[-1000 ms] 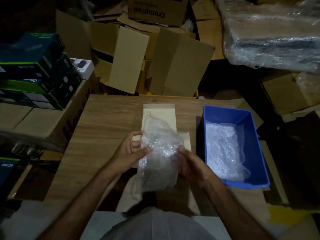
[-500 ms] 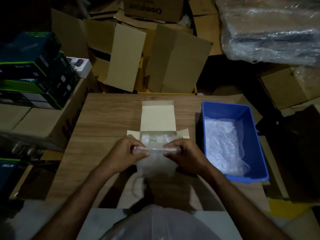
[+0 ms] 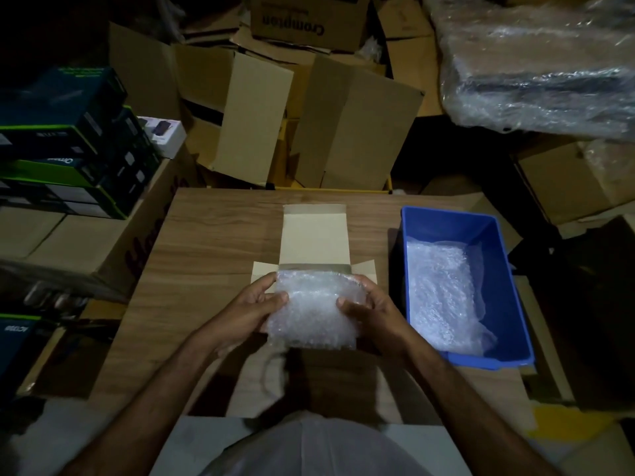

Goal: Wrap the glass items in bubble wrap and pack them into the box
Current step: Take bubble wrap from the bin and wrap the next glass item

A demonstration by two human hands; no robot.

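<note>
the table (image 3: pixel 213 242) filled the middle of the frame. at its centre sat the open box (image 3: pixel 314 235), lid flap lying toward the top. a bubble-wrap bundle (image 3: pixel 314 312) was just below it, left hand (image 3: pixel 249 312) on its left edge, right hand (image 3: pixel 372 316) on its right. the bin (image 3: pixel 515 304) stood right of the box, loose bubble wrap (image 3: pixel 443 300) in it. stacked boxes (image 3: pixel 65 142) were at left, cartons (image 3: pixel 302 125) above the table.

Dim, shadowy, wide-angle edge distortion
</note>
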